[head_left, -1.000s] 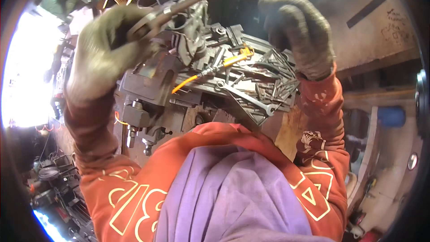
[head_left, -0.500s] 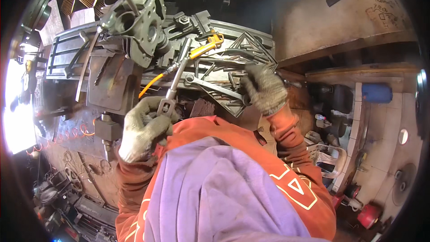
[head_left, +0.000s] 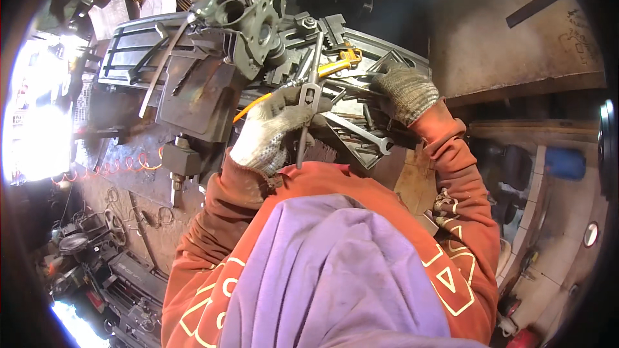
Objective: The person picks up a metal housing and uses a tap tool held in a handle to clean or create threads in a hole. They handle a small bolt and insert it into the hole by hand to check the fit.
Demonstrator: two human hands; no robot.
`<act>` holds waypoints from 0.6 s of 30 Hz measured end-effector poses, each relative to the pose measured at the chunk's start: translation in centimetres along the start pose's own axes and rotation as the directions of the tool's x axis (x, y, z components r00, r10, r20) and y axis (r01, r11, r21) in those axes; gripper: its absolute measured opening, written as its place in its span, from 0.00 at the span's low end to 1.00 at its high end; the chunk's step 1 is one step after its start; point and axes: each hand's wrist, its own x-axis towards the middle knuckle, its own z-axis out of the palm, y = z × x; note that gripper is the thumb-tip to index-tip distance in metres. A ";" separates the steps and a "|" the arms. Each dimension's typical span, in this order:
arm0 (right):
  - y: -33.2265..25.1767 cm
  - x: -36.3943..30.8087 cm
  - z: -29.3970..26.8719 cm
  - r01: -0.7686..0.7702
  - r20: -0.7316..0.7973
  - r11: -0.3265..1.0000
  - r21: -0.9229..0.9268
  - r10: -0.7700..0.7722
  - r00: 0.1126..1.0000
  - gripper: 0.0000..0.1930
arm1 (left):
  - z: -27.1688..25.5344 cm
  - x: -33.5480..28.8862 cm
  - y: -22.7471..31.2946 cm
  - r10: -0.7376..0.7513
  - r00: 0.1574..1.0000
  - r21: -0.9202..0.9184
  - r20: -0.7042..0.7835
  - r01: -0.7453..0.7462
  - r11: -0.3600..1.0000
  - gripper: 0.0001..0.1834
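My left hand (head_left: 271, 130), in a pale knit glove, is closed round a steel tap wrench (head_left: 310, 95) at its slotted middle; the long handle points away from me. At the metal tray (head_left: 365, 162) to the right, my gloved right hand (head_left: 407, 95) reaches down among slim steel bits (head_left: 365, 115). Its fingertips are hidden, so whether they grip anything is unclear. A combination spanner (head_left: 358, 130) lies across the tray between my hands. Just beyond the tap wrench rests a yellow air blow gun (head_left: 336, 66) with an orange hose (head_left: 250, 108).
A grey metal engine casting (head_left: 258, 22) stands on the slotted machine table (head_left: 122, 67), left of the tools. Nearer me is a flat dark plate (head_left: 196, 100). Steel clamp blocks (head_left: 332, 29) sit behind the blow gun. A wooden board (head_left: 490, 38) spans the far right.
The tap wrench has turned more upright in my left hand, which moved right and away from me. My right hand shifted farther over the tray, uncovering the spanner's near end. The view has shifted.
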 end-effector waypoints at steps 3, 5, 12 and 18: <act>0.4 -0.1 -1.2 -0.005 0.126 0.987 -0.160 0.026 0.992 0.18 | 0.4 0.4 0.3 0.022 1.000 0.026 0.008 -0.023 0.999 0.24; 0.1 -0.9 -2.6 -0.003 0.081 0.980 -0.199 0.019 0.997 0.16 | 0.2 0.8 -0.3 0.069 0.997 -0.021 0.021 -0.068 0.997 0.25; 2.0 -6.3 -1.8 -0.176 0.000 0.983 0.053 0.176 0.984 0.14 | 1.0 1.7 -0.1 0.113 0.993 0.011 0.036 -0.113 0.993 0.23; -1.4 -12.1 0.5 -0.274 0.135 0.189 0.943 0.534 0.834 0.17 | 3.2 2.3 1.6 0.099 0.990 -0.070 0.101 -0.093 0.993 0.18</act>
